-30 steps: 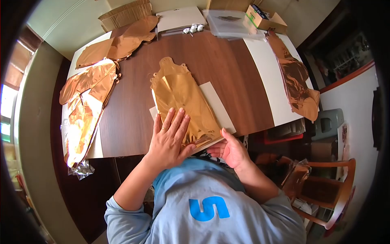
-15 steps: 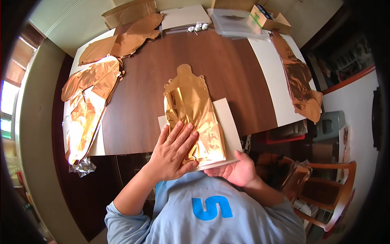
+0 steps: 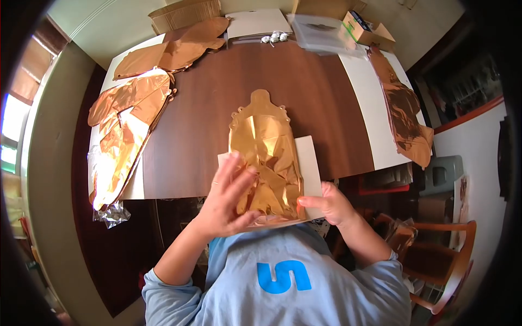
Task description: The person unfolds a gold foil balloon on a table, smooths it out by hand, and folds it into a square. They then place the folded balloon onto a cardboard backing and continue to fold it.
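A flat gold foil balloon [image 3: 266,152] lies on a white card [image 3: 307,163] at the near edge of the brown table [image 3: 217,98]. My left hand [image 3: 228,198] grips the balloon's near left corner together with the card, fingers curled over the foil. At the near right corner my right hand [image 3: 326,205] pinches the card and the foil, thumb on top. The near end of card and balloon hangs past the table edge, lifted toward my chest.
More gold foil balloons lie at the table's left [image 3: 122,130], far left [image 3: 174,46] and right edge [image 3: 402,108]. White sheets [image 3: 255,24], a clear plastic bag [image 3: 321,27] and a cardboard box [image 3: 370,32] sit at the far end. A wooden chair [image 3: 440,255] stands to the right.
The balloon and card have slid toward me and turned straight. My left hand went from flat on the foil to gripping its corner; my right hand moved up onto the card's right corner.
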